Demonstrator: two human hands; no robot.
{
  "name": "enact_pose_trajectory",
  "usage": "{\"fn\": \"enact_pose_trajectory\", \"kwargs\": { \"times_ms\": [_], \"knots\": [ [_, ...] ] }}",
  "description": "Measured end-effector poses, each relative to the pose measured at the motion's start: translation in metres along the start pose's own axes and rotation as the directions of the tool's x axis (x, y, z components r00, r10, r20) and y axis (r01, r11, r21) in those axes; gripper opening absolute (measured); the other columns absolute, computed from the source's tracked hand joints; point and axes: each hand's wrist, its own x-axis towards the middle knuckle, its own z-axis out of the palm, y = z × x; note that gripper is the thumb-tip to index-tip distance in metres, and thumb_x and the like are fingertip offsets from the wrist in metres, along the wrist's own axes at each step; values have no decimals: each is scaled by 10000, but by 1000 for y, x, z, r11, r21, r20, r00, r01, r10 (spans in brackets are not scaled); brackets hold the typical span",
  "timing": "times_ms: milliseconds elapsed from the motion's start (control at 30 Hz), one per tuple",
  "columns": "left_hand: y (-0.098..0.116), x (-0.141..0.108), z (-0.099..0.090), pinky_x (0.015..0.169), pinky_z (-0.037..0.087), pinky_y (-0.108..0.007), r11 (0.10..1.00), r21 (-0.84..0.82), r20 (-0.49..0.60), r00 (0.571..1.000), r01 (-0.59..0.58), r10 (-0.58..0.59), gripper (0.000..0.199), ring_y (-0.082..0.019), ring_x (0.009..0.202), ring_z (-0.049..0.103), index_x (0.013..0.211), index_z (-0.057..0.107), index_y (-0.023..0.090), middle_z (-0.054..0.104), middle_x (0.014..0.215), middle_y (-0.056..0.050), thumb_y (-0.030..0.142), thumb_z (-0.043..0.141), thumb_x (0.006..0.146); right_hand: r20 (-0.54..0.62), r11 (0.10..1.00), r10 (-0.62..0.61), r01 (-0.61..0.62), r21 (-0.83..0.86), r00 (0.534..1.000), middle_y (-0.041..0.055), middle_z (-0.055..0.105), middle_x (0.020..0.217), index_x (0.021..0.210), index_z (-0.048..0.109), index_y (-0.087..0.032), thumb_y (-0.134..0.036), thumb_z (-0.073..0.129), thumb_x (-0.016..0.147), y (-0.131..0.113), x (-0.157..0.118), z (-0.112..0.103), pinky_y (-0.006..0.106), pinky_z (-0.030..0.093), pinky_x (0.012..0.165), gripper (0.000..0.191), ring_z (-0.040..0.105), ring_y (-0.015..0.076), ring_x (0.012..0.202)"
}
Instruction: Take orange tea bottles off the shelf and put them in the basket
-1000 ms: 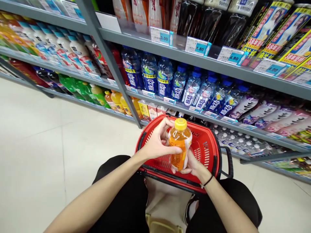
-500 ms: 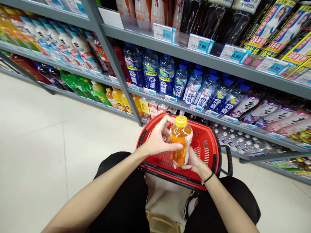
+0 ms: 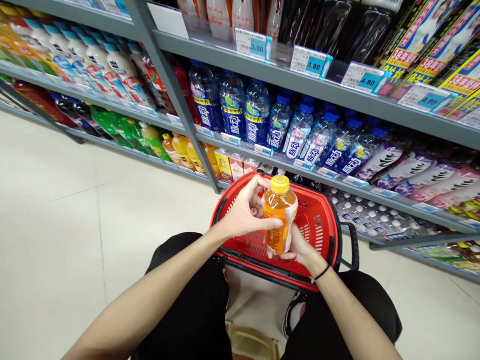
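Note:
Both my hands hold one drink bottle (image 3: 276, 227), filled with orange liquid and topped with a yellow cap. My left hand (image 3: 247, 210) grips it from the left, the thumb lying across its front and the fingers curled behind its shoulder. Low on the right side, my right hand (image 3: 296, 247) cradles the bottle near its base, with part of the fingers hidden behind it. The bottle is upright with a slight tilt, over a red shopping basket (image 3: 322, 210) with slotted walls. A black band circles my right wrist.
Grey shelves (image 3: 240, 62) of drinks run across ahead, with price tags along their edges. Blue-capped bottles (image 3: 257, 112) fill the middle shelf. The basket's black handle (image 3: 352, 245) sticks out on the right. My knees flank the basket, above a pale tiled floor (image 3: 56, 225).
Hardly anything differs. The view has shifted very slightly, and the bottle stays in both hands over the basket.

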Motion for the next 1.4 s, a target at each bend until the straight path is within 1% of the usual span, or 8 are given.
{"fn": "enact_pose_trajectory", "kwargs": {
  "times_ms": [133, 267, 400, 467, 533, 767, 1100, 1400],
  "knots": [
    [0, 0, 0, 657, 453, -227, 1000, -10, 12, 1000, 0, 0, 670, -108, 684, 606, 1117, 434, 250, 654, 858, 31, 303, 956, 701, -6, 1000, 11, -11, -13, 1000, 160, 699, 645, 1200, 649, -48, -535, 15, 1075, -3, -1, 4, 175, 110, 293, 809, 555, 166, 369],
    [1, 1, 0, 637, 443, -231, 1000, -4, 23, 1000, -21, 21, 665, -85, 608, 577, 1117, 432, 243, 669, 866, 33, 329, 953, 713, -18, 1000, 13, -13, -2, 1000, 159, 711, 674, 1201, 651, -47, -548, 16, 1074, -3, -1, 4, 176, 112, 291, 818, 520, 142, 353],
    [3, 2, 0, 618, 435, -242, 999, 13, 20, 999, -29, 29, 672, -90, 603, 586, 1111, 440, 236, 675, 886, 21, 360, 961, 705, -14, 1000, -2, 2, 9, 1000, 158, 724, 716, 1165, 665, -65, -666, 140, 1053, 1, 0, 0, 174, 121, 299, 806, 571, 152, 411],
    [3, 2, 0, 617, 432, -244, 999, 16, 19, 999, -32, 32, 669, -91, 606, 584, 1108, 443, 236, 674, 884, 20, 371, 961, 708, 2, 1000, -10, 10, 5, 1000, 153, 727, 716, 1140, 672, -76, -749, 219, 1018, 3, 1, -2, 173, 118, 301, 821, 570, 153, 418],
    [3, 2, 0, 614, 423, -244, 999, 24, 14, 999, -29, 29, 673, -85, 601, 560, 1101, 446, 233, 665, 866, 25, 390, 965, 703, 9, 1000, -20, 20, -2, 1000, 146, 724, 704, 1119, 675, -86, -781, 255, 999, 4, 2, -4, 175, 115, 301, 821, 557, 152, 412],
    [1, 2, 0, 607, 407, -240, 999, 34, 8, 999, -33, 33, 675, -84, 624, 557, 1091, 445, 223, 668, 908, 10, 404, 965, 702, 19, 999, -42, 42, -20, 999, 141, 712, 675, 1101, 676, -89, -705, 167, 1040, 4, 1, -3, 186, 112, 301, 801, 535, 153, 384],
    [2, 3, 0, 587, 410, -237, 998, 34, 17, 999, -47, 46, 654, -87, 632, 578, 1096, 442, 222, 671, 925, 6, 383, 951, 720, 47, 998, -55, 57, -41, 997, 137, 709, 644, 1095, 670, -83, -757, 197, 1023, 4, 1, -1, 188, 115, 299, 826, 502, 145, 358],
    [1, 3, 0, 607, 414, -234, 998, 28, 8, 998, -57, 57, 643, -85, 640, 582, 1092, 450, 223, 664, 933, 9, 355, 952, 712, 33, 999, -42, 43, -25, 999, 113, 688, 619, 1077, 674, -95, -769, 191, 1025, 4, 2, -1, 189, 106, 302, 830, 488, 140, 348]
  ]
}}
